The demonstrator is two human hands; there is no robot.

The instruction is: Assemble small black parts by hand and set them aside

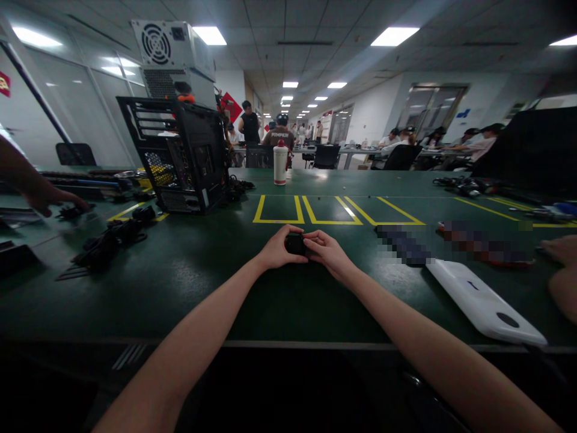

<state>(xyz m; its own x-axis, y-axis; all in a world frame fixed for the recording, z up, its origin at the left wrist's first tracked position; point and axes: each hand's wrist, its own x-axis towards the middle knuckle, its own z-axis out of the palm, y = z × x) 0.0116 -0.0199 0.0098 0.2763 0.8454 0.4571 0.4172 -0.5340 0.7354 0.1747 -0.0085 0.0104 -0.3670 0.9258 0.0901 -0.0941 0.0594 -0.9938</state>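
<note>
Between my two hands, just above the green table [279, 300], is a small black rounded object [295, 243]; its kind is too dark to make out. My left hand [280, 248] wraps it from the left, thumb below and fingers over the top. From the right, my right hand [328, 251] pinches its edge with thumb and fingertips. Beyond the hands, yellow tape outlines [278, 222] mark the tabletop. A white cup with a red top [280, 165] stands upright behind them.
An open black computer case [193, 156] with power supplies [174, 45] stacked on it stands at left, near black cables [112, 240]. A white device [484, 297] lies at right. Another person's hand [58, 195] reaches in at far left; another [561, 264] shows at far right.
</note>
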